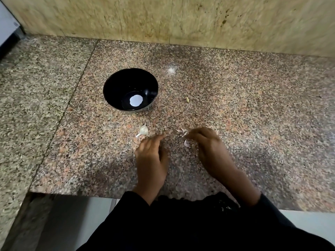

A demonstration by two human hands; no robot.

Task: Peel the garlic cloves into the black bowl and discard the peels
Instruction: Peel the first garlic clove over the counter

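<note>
A black bowl [130, 90] stands on the granite counter, with only a bright reflection in its bottom. An unpeeled garlic clove [143, 130] lies below the bowl, just left of my left hand [151, 156], which hovers with relaxed fingers and holds nothing. My right hand [208, 147] has its fingertips curled at some pinkish garlic peels [182, 131]; a further peel scrap [186, 143] lies under its fingers. A small yellowish peeled piece [187, 99] lies right of the bowl. The frame is blurred, so the grip is unclear.
The speckled granite counter [253, 124] ends at a tiled wall [181, 19] at the back and at its front edge near my body. A pale whitish smudge [171, 69] sits behind the bowl. A white appliance edge [7, 28] shows far left.
</note>
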